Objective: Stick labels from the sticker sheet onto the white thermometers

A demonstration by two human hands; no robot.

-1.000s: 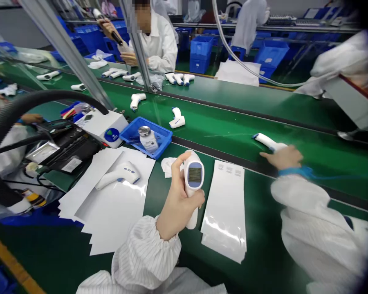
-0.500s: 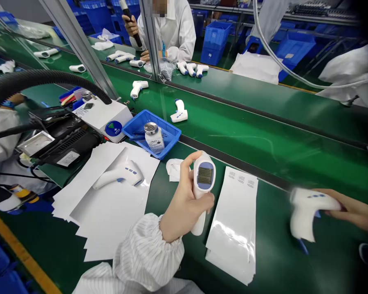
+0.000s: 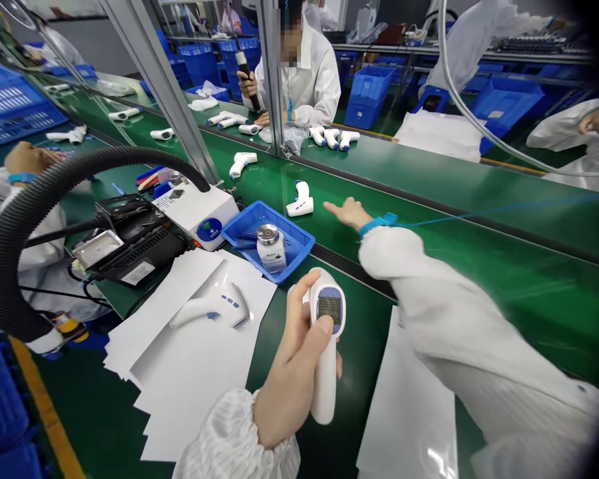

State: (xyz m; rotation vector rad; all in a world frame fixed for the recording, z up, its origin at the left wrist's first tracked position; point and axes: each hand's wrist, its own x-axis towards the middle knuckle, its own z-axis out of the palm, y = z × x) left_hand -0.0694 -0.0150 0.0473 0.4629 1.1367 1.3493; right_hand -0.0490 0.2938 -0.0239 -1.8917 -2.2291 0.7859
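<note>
My left hand (image 3: pixel 284 382) is closed round the handle of a white infrared thermometer (image 3: pixel 324 389), its thumb over the lower edge of the lit screen. Reaching out over the green conveyor belt (image 3: pixel 459 266), my right hand (image 3: pixel 352 214) is empty, with the index finger stretched out. Just left of those fingertips, untouched, lies another thermometer (image 3: pixel 301 202). A third thermometer (image 3: pixel 217 303) rests on fanned white sheets (image 3: pixel 194 399) to the left. My right sleeve partly covers a stack of glossy white sheets (image 3: pixel 404 406).
A blue tray (image 3: pixel 299 258) holding a pump-top bottle (image 3: pixel 272 251) stands beyond my left hand. To the left are a white device (image 3: pixel 204 211) and a black ribbed hose (image 3: pixel 10 233). A metal post (image 3: pixel 154 86) rises there. A co-worker (image 3: pixel 314 73) sits opposite, near more thermometers.
My right hand has swung from the far right to the belt; the thermometer it held is out of sight. My left thumb has moved onto the screen. The view has tilted up.
</note>
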